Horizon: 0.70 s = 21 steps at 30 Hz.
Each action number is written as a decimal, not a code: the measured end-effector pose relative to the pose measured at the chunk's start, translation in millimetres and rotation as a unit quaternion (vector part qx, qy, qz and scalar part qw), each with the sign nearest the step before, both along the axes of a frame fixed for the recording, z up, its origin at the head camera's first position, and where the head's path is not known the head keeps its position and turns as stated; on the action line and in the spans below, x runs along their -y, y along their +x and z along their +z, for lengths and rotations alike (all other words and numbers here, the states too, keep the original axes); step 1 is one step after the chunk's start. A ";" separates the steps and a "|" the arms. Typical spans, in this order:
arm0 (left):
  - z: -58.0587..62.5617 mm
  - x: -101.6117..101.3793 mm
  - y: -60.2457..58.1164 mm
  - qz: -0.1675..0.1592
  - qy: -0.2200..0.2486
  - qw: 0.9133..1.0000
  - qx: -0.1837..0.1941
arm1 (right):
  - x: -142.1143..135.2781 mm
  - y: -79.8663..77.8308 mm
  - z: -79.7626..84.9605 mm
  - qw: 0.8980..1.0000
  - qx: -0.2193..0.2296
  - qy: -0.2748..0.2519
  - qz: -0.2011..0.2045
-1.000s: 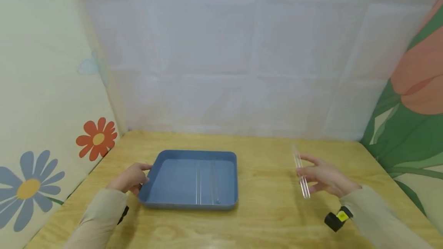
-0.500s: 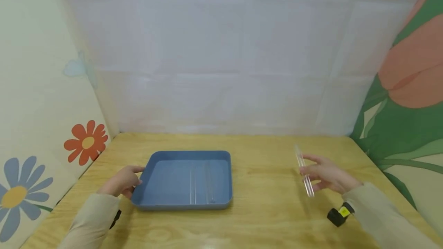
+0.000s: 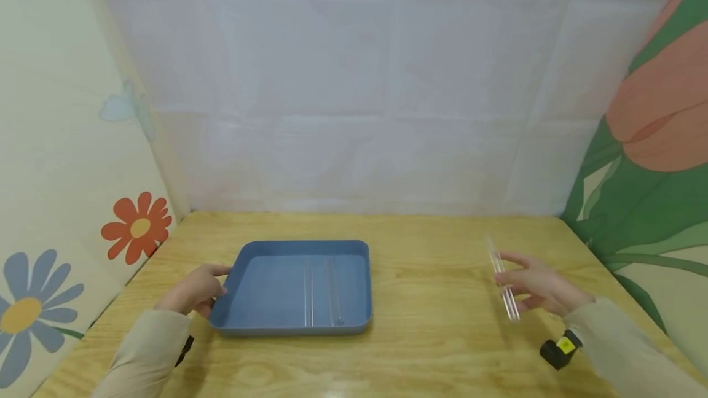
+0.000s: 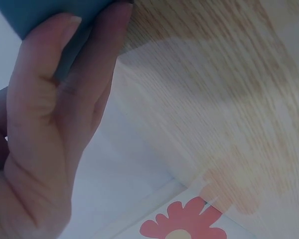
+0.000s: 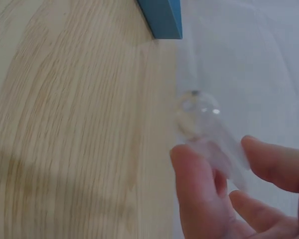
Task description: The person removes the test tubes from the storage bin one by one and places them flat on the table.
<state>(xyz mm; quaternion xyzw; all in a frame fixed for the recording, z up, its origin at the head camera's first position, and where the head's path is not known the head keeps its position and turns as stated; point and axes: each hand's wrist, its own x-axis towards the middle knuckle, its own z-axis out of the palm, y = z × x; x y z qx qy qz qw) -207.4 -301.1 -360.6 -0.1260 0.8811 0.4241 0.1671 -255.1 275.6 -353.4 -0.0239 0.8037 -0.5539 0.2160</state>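
A shallow blue tray (image 3: 290, 330) lies on the table, left of centre in the head view. My left hand (image 3: 190, 290) grips its left rim; the left wrist view shows thumb and fingers on either side of the tray wall (image 4: 35, 12). Inside the tray, toward its right side, two clear test tubes (image 3: 308, 293) lie side by side, running front to back. To the right, my right hand (image 3: 539, 284) holds another clear test tube (image 3: 510, 304) in its fingertips, tilted above the table. In the right wrist view that tube's near end (image 5: 199, 117) looks round and blurred.
The wood-grain table (image 3: 420, 349) stretches between the tray and my right hand. A white sheet (image 3: 354, 78) hangs behind it. Flower-printed panels (image 3: 44, 171) stand at the left and right sides. Each wrist wears a black camera mount (image 3: 558, 352).
My right hand has shifted a little to the right with the test tube. The head view has turned slightly; my left hand stays on the tray rim.
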 end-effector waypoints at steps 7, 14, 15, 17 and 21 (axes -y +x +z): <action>-0.6 2.1 1.9 -0.005 -0.011 1.000 -0.001 | -6.4 2.4 -3.6 1.000 -0.002 0.012 -0.005; -3.5 4.7 -0.2 -0.002 0.001 1.000 0.008 | -13.5 2.5 -7.3 1.000 -0.006 0.024 -0.016; -3.6 4.7 0.1 -0.003 0.000 1.000 0.007 | -14.4 2.6 -7.8 0.999 -0.005 0.027 -0.020; -3.7 4.8 0.3 -0.005 0.000 1.000 0.005 | -16.3 3.1 -9.5 0.999 -0.005 0.035 -0.025; -2.6 4.0 -1.6 -0.009 -0.012 1.000 0.001 | -21.1 4.3 -14.7 0.998 -0.004 0.049 -0.034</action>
